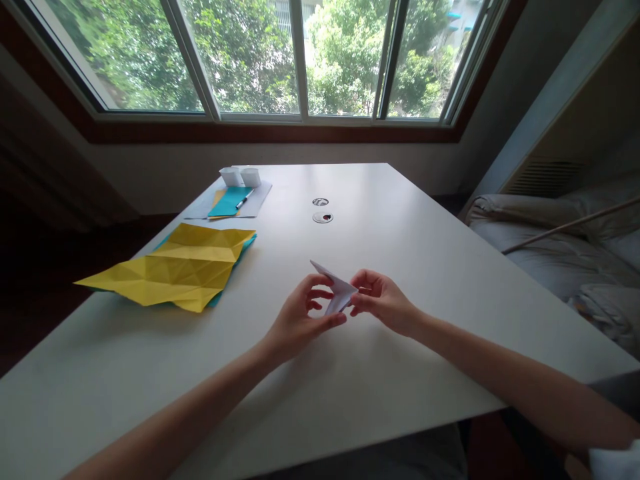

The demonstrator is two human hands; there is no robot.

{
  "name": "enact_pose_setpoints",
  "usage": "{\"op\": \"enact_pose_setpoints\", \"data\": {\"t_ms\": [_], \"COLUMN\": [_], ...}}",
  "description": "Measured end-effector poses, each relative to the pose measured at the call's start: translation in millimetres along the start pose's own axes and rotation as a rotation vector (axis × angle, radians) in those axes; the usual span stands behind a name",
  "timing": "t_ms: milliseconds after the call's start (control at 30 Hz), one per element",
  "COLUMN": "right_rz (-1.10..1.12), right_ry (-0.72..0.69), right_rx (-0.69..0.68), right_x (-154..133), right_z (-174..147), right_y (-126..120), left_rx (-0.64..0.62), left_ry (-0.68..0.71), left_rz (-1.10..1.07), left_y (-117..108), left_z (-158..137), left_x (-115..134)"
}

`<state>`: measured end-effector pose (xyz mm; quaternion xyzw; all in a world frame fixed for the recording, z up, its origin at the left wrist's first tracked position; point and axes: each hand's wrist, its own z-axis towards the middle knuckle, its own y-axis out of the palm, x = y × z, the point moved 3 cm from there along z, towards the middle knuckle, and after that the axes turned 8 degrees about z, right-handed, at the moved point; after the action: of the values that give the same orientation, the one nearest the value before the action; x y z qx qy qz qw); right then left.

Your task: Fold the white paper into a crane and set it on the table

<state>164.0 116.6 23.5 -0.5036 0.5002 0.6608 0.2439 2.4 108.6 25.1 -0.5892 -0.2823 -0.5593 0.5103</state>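
A small piece of folded white paper (341,293) is held between my two hands, near the middle of the white table (430,260). It has a pointed flap reaching up to the left. My left hand (305,310) grips it from the left, thumb below and fingers curled behind. At its right corner, my right hand (380,300) pinches the paper between thumb and fingers. Parts of the paper are covered by the fingers.
Creased yellow paper (175,270) lies on the left over a teal sheet. Behind it are a teal paper (230,202), a pen (244,199) and two white cups (231,177). Two round discs (323,217) lie ahead. A couch (540,233) stands right.
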Motion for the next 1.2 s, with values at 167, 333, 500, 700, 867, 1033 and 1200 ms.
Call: {"op": "enact_pose_setpoints", "data": {"t_ms": [167, 333, 500, 700, 867, 1033, 1200], "right_rz": [-0.138, -0.146, -0.132, -0.118, -0.132, -0.149, 0.015], "right_ry": [-0.09, -0.113, -0.105, -0.105, -0.118, -0.126, -0.029], "right_rx": [-0.031, -0.07, -0.064, -0.059, -0.015, 0.08, 0.199], "right_x": [-3.7, -4.0, -2.3, -2.4, -2.8, -2.6, 0.2], "right_z": [1.0, 0.2, 0.4, 0.8, -1.2, -1.2, 3.7], "right_y": [-3.7, -4.0, -3.4, -2.2, 3.2, 5.3, -2.2], "left_rx": [-0.056, -0.051, -0.009, -0.017, 0.129, 0.195, 0.247], "left_ry": [-0.064, -0.123, -0.132, -0.097, 0.194, 0.293, 0.071], "left_rz": [-0.206, -0.267, -0.257, -0.155, 0.358, 0.719, 0.275], "left_y": [-0.3, -1.9, -4.7, -6.8, -11.8, -16.1, -26.6], "left_z": [-0.5, -0.7, -0.9, -1.3, -5.2, -9.3, -1.2], "left_x": [1.5, 2.1, 4.6, 0.6, 7.9, 10.4, 1.2]}}
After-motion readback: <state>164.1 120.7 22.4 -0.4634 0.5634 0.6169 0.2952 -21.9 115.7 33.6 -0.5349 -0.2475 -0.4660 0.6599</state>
